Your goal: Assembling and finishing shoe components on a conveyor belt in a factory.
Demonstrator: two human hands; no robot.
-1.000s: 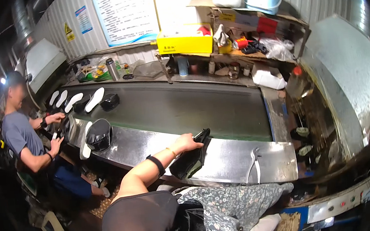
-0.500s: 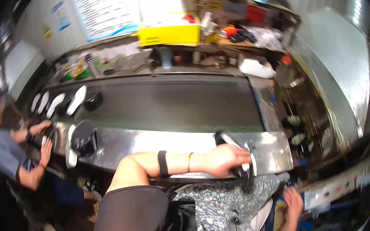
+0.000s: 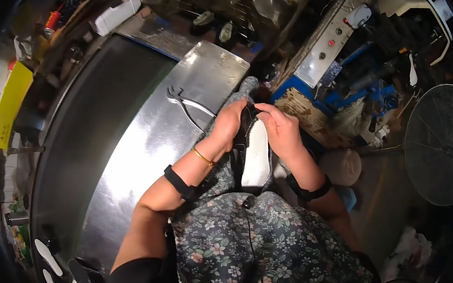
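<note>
A black shoe upper with a white insole (image 3: pixel 256 158) rests sole-up above my lap, its narrower end away from me. My left hand (image 3: pixel 229 124) wraps round the black side of the shoe near its far end. At the far right edge of the shoe, my right hand (image 3: pixel 281 130) pinches the black material between thumb and finger. The fingertips partly hide what is between them. Silver lasting pliers (image 3: pixel 189 108) lie on the shiny metal table edge (image 3: pixel 143 127), left of my left hand and apart from it.
A dark conveyor belt (image 3: pixel 79 114) runs along the left. More shoes with white soles (image 3: pixel 47 257) stand at its lower left. A control panel (image 3: pixel 331 36) with buttons is ahead right, beside a blue-framed machine (image 3: pixel 337 98). A large fan (image 3: pixel 441 145) stands at right.
The view has swung right. My left hand has left the tabletop and now holds the shoe above my lap. My right hand, empty before, has come in and grips the shoe's edge.
</note>
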